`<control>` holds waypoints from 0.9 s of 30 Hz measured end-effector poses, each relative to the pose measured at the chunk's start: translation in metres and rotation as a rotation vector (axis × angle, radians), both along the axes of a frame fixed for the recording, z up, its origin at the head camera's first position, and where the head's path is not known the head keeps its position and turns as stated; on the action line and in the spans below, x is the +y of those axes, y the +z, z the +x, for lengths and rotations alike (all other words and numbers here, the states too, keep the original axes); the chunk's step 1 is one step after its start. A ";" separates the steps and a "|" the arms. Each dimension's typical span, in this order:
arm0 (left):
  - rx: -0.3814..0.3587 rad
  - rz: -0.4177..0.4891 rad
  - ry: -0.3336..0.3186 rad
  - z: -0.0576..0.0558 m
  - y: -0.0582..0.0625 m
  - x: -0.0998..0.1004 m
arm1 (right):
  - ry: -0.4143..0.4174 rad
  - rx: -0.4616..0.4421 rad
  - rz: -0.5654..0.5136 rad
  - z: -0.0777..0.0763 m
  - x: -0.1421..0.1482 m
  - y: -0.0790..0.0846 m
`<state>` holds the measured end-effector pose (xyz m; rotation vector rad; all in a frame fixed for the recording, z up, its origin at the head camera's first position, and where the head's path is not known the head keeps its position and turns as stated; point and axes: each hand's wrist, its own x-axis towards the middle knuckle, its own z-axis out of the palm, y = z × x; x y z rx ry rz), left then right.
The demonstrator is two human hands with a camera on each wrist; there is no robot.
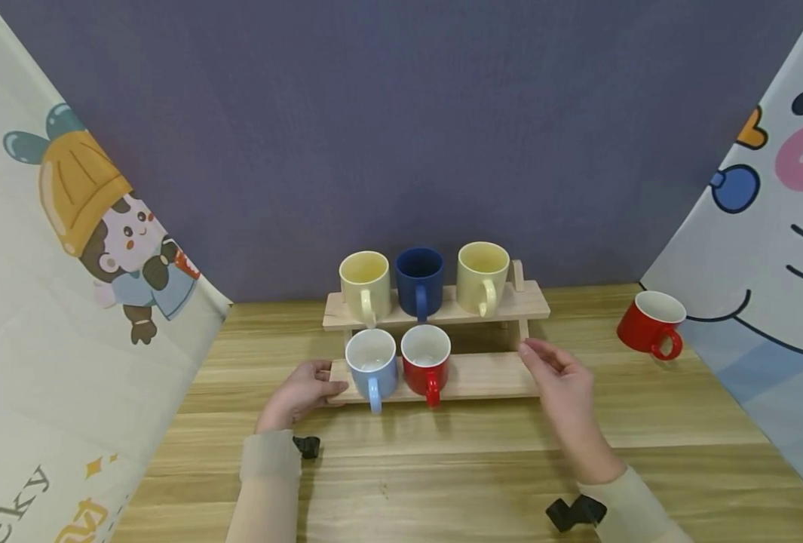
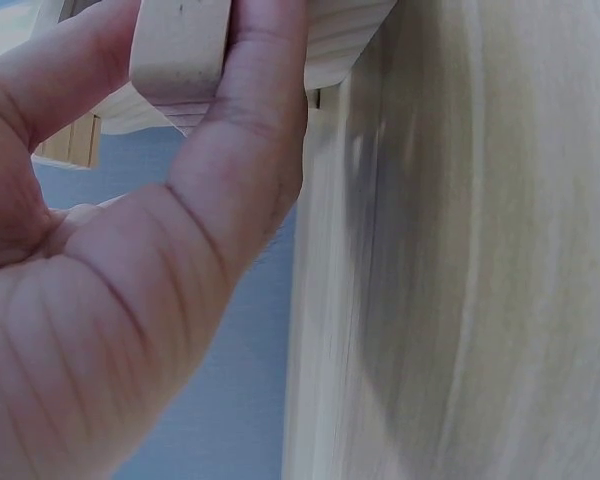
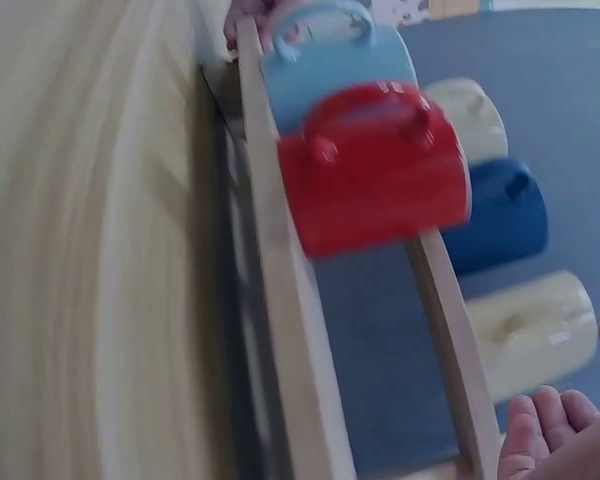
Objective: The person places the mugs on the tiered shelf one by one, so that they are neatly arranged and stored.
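Observation:
A two-tier wooden rack (image 1: 489, 375) stands on the table. My left hand (image 1: 306, 392) grips the left end of its lower board, the wood held between thumb and fingers in the left wrist view. At the rack's right end, my right hand (image 1: 567, 388) has its thumb and fingers parted, with nothing visible between them in the right wrist view; whether it touches the wood I cannot tell. A light blue mug (image 1: 372, 369) and a red mug (image 1: 426, 362) stand on the lower board. Above, a dark blue mug (image 1: 419, 285) stands between two pale yellow mugs.
Another red mug (image 1: 648, 324) stands on the table (image 1: 401, 483) to the right of the rack, near the printed side panel (image 1: 781, 249). A dark grey-blue backdrop (image 1: 401, 128) rises behind the rack. To the left is a white panel with a cartoon figure (image 1: 136, 234).

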<state>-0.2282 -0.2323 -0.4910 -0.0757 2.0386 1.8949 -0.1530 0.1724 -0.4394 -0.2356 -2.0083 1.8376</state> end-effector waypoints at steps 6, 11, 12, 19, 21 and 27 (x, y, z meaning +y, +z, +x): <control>0.006 0.013 -0.007 0.001 0.000 0.000 | -0.106 0.047 0.073 -0.008 0.031 0.008; 0.008 0.014 -0.005 0.001 0.000 0.000 | -0.189 0.078 0.124 -0.013 0.062 0.017; 0.008 0.012 -0.002 0.001 0.000 0.000 | -0.207 0.082 0.126 -0.014 0.069 0.018; 0.010 -0.012 0.003 0.000 -0.001 0.000 | -0.262 0.049 -0.017 -0.022 0.111 0.027; 0.011 -0.024 0.009 0.000 0.000 0.000 | -0.258 0.019 -0.019 -0.022 0.121 0.028; 0.008 -0.048 0.014 0.001 0.000 0.001 | -0.276 -0.069 0.063 -0.022 0.155 0.026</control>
